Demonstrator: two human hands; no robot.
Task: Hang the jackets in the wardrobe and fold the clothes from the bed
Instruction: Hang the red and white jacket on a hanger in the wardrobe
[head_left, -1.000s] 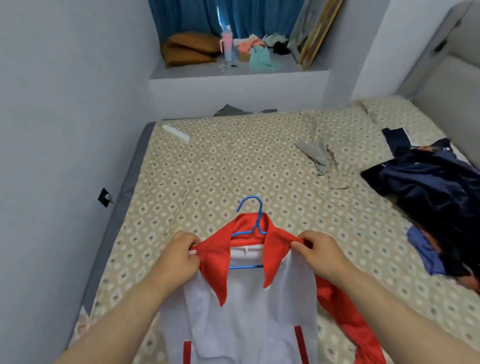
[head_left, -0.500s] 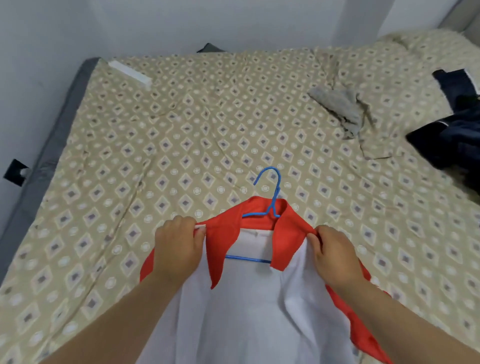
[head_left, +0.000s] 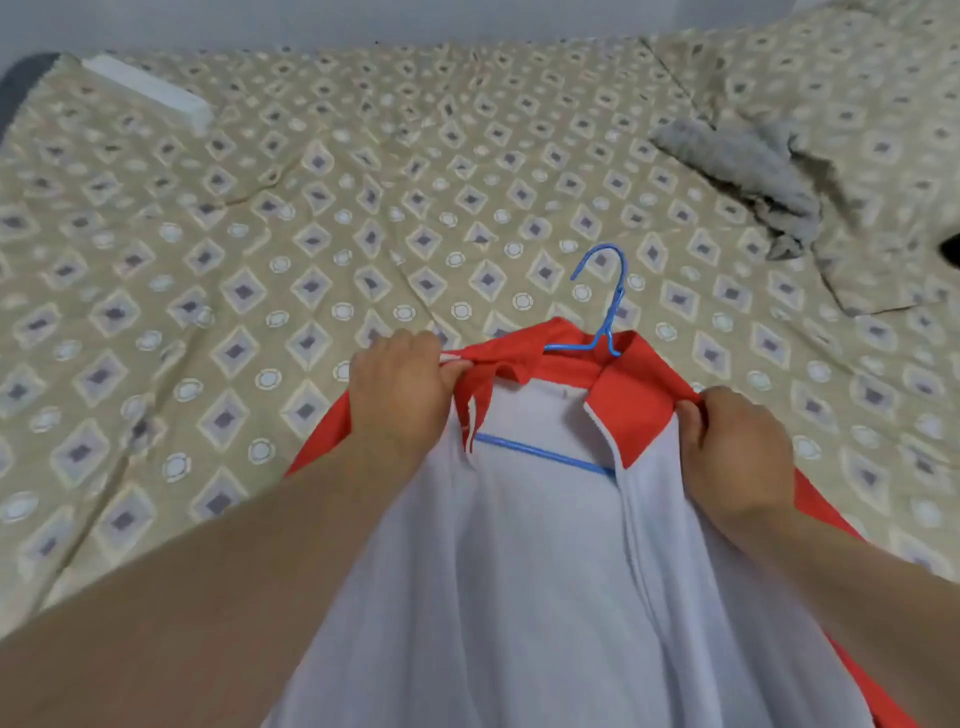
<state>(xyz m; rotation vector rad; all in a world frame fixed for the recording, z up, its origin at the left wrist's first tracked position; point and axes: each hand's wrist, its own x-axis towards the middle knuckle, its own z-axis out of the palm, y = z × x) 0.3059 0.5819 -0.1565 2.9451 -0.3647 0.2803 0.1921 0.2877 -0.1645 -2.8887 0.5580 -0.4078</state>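
1. Since half a second ago the jacket (head_left: 519, 571) collar has shifted right, and its left flap has bunched.
2. The bed (head_left: 208, 260) lies open left and far.
3. The jacket lies near centre.
4. Left hand (head_left: 400, 384) and right hand (head_left: 737, 452), apart, each pinch a collar edge.
5. The blue hanger (head_left: 602, 340) hook pokes out beyond the collar.
6. A grey cloth (head_left: 743, 166) lies far right.
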